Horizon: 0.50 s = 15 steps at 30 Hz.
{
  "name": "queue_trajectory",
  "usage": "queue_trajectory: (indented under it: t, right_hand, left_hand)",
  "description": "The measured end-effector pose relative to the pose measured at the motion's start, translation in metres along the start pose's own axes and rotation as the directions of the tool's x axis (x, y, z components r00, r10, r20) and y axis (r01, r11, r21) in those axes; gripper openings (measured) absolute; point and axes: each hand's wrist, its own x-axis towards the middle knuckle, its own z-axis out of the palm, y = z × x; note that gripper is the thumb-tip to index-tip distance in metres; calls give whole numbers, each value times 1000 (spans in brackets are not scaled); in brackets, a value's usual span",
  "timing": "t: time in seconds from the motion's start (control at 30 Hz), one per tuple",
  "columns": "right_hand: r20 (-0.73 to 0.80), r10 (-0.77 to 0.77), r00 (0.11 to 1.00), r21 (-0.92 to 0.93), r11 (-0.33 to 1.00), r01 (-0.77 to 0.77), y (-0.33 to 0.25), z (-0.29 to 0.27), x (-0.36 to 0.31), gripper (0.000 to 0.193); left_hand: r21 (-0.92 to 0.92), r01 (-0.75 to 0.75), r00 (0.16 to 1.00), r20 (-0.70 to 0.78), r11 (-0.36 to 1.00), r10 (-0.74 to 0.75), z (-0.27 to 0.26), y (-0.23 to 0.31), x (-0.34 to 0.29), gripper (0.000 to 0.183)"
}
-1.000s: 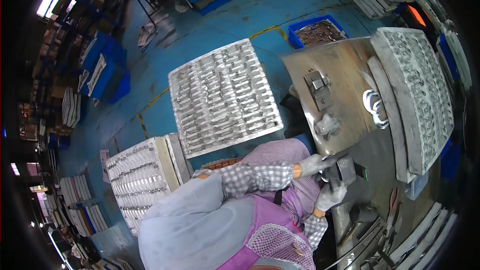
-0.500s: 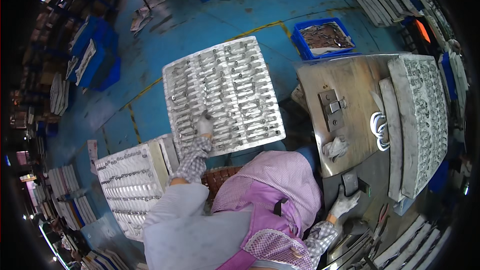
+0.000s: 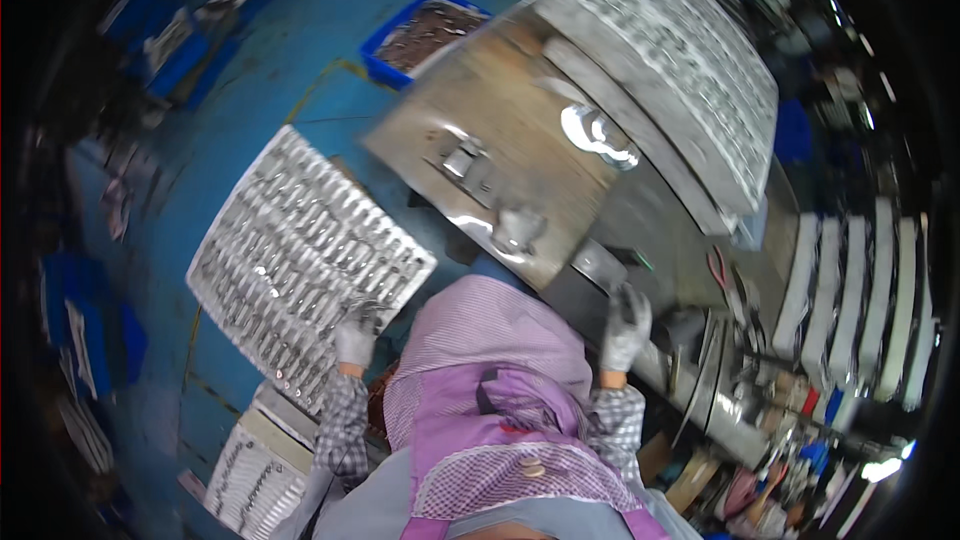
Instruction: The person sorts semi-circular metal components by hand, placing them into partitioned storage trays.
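Observation:
My left hand (image 3: pixel 355 340), in a white glove, is at the near right edge of a white foam tray (image 3: pixel 232 202) filled with rows of small shiny metal parts (image 3: pixel 305 240). Its fingers are curled around something thin and grey that blur keeps me from making out. My right hand (image 3: pixel 625 332), gloved too, is over the dark bench with its fingers stretched and slightly apart, close to a flat grey metal block (image 3: pixel 600 265). A metal fixture (image 3: pixel 468 165) and a crumpled pale cloth (image 3: pixel 518 228) rest on the brown board (image 3: pixel 545 70).
More filled foam trays (image 3: pixel 660 60) are stacked on the bench's far right, beside white rings (image 3: pixel 597 137). Red-handled pliers (image 3: pixel 718 268) lie right of my right hand. A blue bin of scraps (image 3: pixel 425 35) stands on the floor. Another tray (image 3: pixel 255 480) is at lower left.
The view has swung to the right, so the trays and bench appear turned. My left hand has moved from the tray's middle to its near edge. My right hand has drawn off the metal block.

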Motion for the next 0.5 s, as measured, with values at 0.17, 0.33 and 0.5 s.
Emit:
queue_trajectory:
  t: [0.17,0.33,0.5]
  right_hand:
    - [587,-464,664,445,869,214,-63,-15,-25,54]
    - [460,-69,885,451,877,-167,25,-14,-6,22]
    - [199,169,965,187,960,-207,20,-17,45,19]
  left_hand:
    - [-563,252,765,614,787,194,82,141,-32,32]
    - [-514,518,631,770,683,101,167,197,-18,35]
    - [-1,-364,878,333,931,344,225,222,11,32]
